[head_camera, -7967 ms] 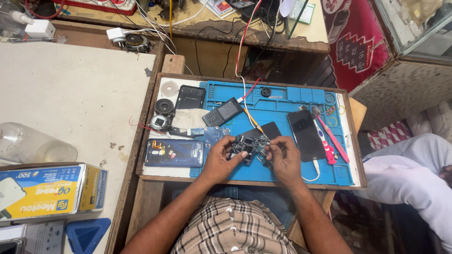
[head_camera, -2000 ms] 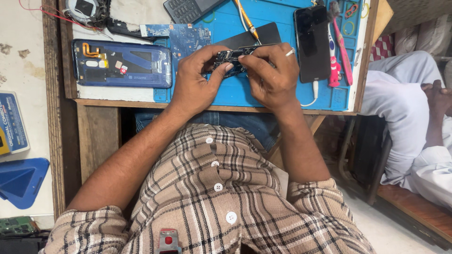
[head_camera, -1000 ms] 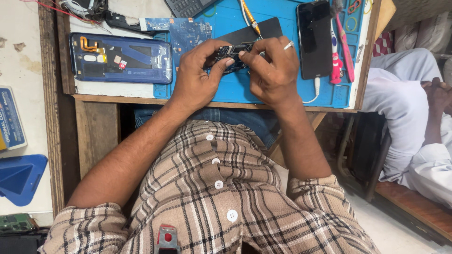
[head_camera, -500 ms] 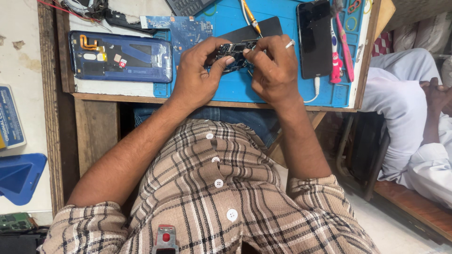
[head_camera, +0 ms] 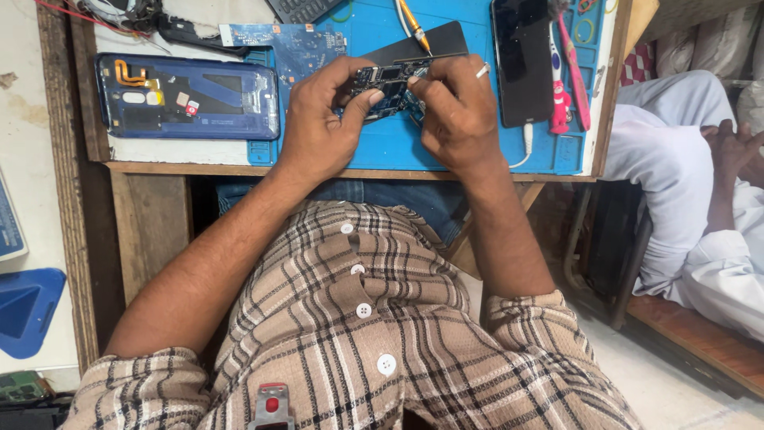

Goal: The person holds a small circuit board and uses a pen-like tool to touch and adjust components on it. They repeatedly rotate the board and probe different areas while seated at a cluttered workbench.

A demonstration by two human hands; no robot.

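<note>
My left hand and my right hand both grip a small dark circuit board just above the blue work mat. Fingers of both hands pinch its edges; most of the board is covered by them. A flat black panel lies on the mat right behind the hands. To the left lies an opened blue phone back housing with an orange flex cable, and a blue circuit board sits above it.
A black phone with a white cable lies right of my hands, beside a pink toothbrush. A yellow-tipped tool points down at the mat. Another person in white clothing sits at the right. A blue triangular pad lies at left.
The view dropped from the whole workbench to my lap and the mat's front edge. Over the last second my hands kept hold of the board with only small finger shifts.
</note>
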